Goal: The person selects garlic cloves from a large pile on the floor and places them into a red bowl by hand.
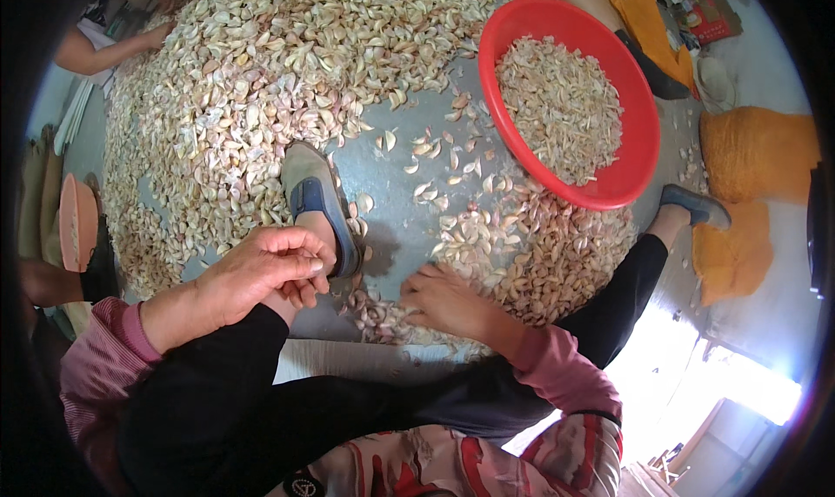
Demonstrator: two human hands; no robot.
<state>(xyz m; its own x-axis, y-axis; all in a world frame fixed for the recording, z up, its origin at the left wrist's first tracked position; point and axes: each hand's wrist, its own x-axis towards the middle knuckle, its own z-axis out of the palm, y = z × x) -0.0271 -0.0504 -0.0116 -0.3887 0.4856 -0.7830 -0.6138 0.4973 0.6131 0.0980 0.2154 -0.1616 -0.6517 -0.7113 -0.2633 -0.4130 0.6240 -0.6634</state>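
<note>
My left hand is raised over my shod foot, its thumb and fingertips brought together; whether something small is between them cannot be told. Low at the floor, my right hand reaches with bent fingers over a small heap of pinkish garlic cloves, touching or nearly touching it; its fingertips are partly hidden. To the right of that hand lies a larger pile of reddish, unpeeled garlic cloves. Paler cloves lie between this pile and the open floor. A broad spread of whitish garlic cloves covers the floor beyond my foot.
A red plastic basin holding pale garlic pieces stands at the upper right. My shoes rest on the floor on either side. Another person's arm reaches into the spread at upper left, near a pink basin. Orange sacks lie right.
</note>
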